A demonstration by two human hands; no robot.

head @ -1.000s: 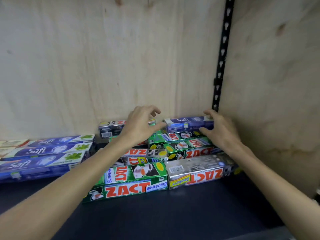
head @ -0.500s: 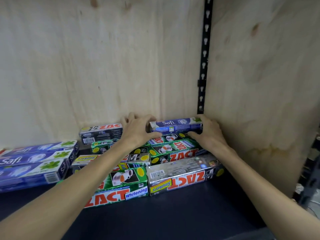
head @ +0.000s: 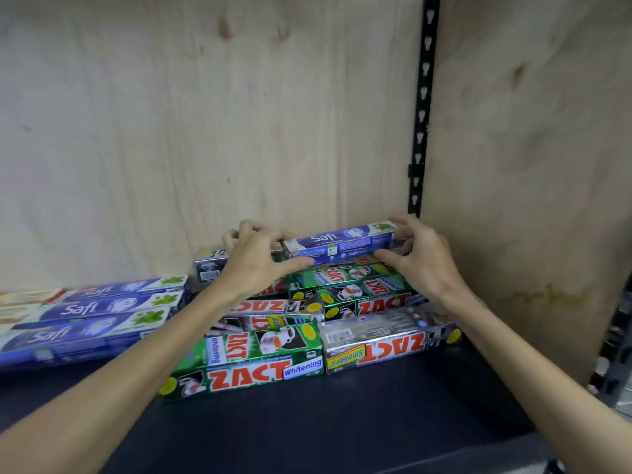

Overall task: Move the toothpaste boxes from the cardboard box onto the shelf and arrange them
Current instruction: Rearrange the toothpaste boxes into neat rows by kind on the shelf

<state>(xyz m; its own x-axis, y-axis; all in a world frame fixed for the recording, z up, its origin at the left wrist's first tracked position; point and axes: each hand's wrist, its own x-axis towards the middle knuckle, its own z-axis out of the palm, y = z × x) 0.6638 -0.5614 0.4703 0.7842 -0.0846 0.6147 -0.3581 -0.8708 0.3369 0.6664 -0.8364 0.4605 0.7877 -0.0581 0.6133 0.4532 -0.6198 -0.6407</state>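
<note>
A blue Safi toothpaste box [head: 342, 242] is held a little above the stacked Zact boxes at the back right of the dark shelf [head: 342, 422]. My left hand [head: 260, 265] pinches its left end and my right hand [head: 420, 258] grips its right end. Green Zact boxes [head: 349, 285] lie under it. In front sit a green Zact Whitening box [head: 246, 367] and a silver Zact Smokers box [head: 386, 343]. The cardboard box is out of view.
Several blue Safi boxes [head: 89, 313] lie stacked at the left, with cream boxes [head: 24, 297] beyond them. Plywood forms the back wall [head: 205, 131] and right wall [head: 530, 165]. A black slotted rail [head: 422, 107] runs up the corner.
Both hands have closed on the blue Safi box and lifted it slightly off the stack, its right end higher. The camera has shifted.
</note>
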